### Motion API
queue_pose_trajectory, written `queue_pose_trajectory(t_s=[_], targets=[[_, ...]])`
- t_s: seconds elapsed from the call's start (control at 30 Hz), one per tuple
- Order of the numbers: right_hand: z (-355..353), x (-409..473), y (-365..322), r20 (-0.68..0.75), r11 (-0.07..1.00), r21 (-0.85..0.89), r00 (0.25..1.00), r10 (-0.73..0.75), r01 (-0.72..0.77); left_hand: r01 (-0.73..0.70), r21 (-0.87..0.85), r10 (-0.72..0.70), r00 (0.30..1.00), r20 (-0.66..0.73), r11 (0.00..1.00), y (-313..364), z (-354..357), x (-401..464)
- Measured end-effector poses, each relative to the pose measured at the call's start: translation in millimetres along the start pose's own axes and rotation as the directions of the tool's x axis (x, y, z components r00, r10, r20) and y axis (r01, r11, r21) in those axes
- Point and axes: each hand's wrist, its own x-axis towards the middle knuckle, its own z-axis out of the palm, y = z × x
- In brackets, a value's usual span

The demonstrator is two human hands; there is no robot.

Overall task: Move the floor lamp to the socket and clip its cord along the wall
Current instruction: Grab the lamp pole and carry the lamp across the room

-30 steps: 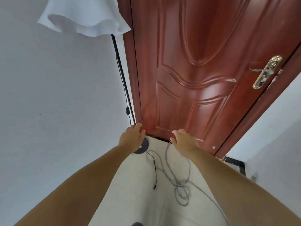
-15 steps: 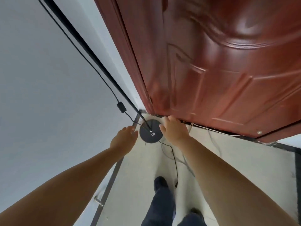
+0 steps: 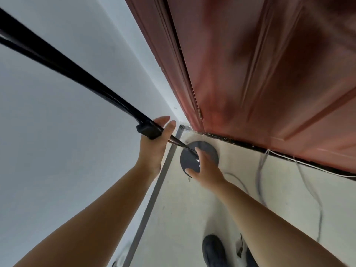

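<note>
Your left hand (image 3: 154,145) is at about 10 o'clock from the lamp's base (image 3: 200,157), its grip wrapped around the black pole (image 3: 77,74) low down, with the fingers curled over the pole next to the small black switch box (image 3: 147,131) on the cord. The pole runs from the base up and away toward 10 o'clock, leaving the picture at the upper left edge, so the lamp is leaning, not upright. A thin black cord (image 3: 11,42) runs alongside the pole.

Your right hand (image 3: 206,166) rests on the round dark base from 5 o'clock, its grip spread wide with fingers splayed over the disc; I cannot tell whether it is clasping the rim. The base sits on the pale floor (image 3: 192,218) in the corner, just beside the grey skirting (image 3: 154,193) of the white wall (image 3: 57,151) and near the foot of the red door (image 3: 269,74).

Loose grey wires (image 3: 260,182) lie on the floor at 3 o'clock from the base. A black shoe (image 3: 213,249) shows at 6 o'clock.
</note>
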Motion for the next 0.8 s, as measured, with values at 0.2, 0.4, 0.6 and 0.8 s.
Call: queue_pose_trajectory(t_s=[0.2,0.4,0.6,0.8], targets=[[33,45,7,-0.020,0.986,0.115,0.992,0.127,-0.124,-0.086,-0.001,0.086,0.995,-0.056,0.996,-2,8,15],[44,67,74,0.066,0.899,-0.217,0.913,0.402,-0.380,-0.118,0.003,0.117,0.992,0.034,0.993,-2,6,26],[23,92,68,-0.259,0.932,-0.123,0.918,0.302,-0.341,-0.135,-0.035,0.137,0.987,0.078,0.990,-8,0,34],[27,96,1,-0.031,0.989,-0.033,0.989,-0.143,0.142,-0.097,0.031,0.097,0.995,0.017,0.995,1,2,36]])
